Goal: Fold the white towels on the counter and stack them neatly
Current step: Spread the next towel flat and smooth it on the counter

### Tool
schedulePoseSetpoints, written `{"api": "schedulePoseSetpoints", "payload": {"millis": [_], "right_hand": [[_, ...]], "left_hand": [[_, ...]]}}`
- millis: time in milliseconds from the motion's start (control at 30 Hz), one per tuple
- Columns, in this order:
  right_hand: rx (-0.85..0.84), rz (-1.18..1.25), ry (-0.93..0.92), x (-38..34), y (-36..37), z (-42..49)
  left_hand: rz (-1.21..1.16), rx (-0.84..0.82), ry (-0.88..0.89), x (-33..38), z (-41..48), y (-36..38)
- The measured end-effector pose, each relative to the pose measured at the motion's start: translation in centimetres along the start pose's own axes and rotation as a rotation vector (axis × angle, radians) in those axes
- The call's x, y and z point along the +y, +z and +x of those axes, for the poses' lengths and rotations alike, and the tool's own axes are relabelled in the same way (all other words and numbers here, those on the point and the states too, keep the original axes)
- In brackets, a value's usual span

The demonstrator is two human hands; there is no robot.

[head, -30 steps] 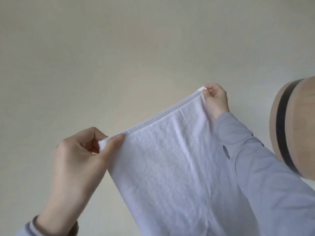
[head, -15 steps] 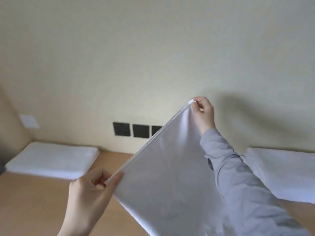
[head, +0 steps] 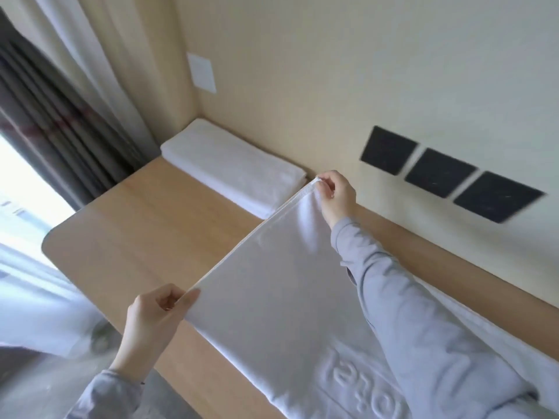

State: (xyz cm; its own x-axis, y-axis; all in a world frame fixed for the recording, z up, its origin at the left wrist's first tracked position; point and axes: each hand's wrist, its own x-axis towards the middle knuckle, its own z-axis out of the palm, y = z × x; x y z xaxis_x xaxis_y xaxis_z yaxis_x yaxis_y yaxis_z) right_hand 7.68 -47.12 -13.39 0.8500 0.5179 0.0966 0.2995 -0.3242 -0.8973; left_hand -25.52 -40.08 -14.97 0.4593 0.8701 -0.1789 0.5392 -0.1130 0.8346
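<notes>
— From the head view, what do we have in our grips?
— Our left grip [head: 154, 323] pinches the near corner of a white towel [head: 272, 297] between the thumb and curled fingers. Our right grip [head: 335, 198] pinches the far corner, close to the wall.
— And where does the towel lie?
— Its top edge is pulled taut between our two grips, raised over the wooden bench [head: 136, 231]. The rest slopes down toward us, with raised lettering [head: 363, 385] showing near the bottom.
— Do we see other towels?
— A folded stack [head: 230, 164] sits in the bench's far left corner against the wall, near our right grip. Three black squares [head: 441, 176] are on the wall to the right, and a curtain [head: 60, 122] hangs at the left.
</notes>
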Motion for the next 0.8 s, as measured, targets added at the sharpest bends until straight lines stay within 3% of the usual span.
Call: {"api": "schedulePoseSetpoints", "payload": {"millis": [167,300,500,667,800], "right_hand": [[-0.126,-0.120,0.003,3.6,7.5,1.2],[-0.096,-0.291,-0.084,6.3,9.9,1.4],[0.041,-0.417,-0.135,8.6,7.8,0.5],[0.137,-0.691,-0.079,12.5,2.3,-3.2],[0.116,-0.777,-0.093,13.6,1.0,-3.7]], "left_hand": [[0.093,0.016,-0.179,-5.6,2.4,1.1],[0.233,0.030,-0.255,-7.5,3.0,2.5],[0.535,0.116,-0.025,-5.9,3.3,5.9],[0.596,0.008,0.019,-4.4,4.5,8.7],[0.628,0.069,0.119,-5.1,4.9,9.4]]}}
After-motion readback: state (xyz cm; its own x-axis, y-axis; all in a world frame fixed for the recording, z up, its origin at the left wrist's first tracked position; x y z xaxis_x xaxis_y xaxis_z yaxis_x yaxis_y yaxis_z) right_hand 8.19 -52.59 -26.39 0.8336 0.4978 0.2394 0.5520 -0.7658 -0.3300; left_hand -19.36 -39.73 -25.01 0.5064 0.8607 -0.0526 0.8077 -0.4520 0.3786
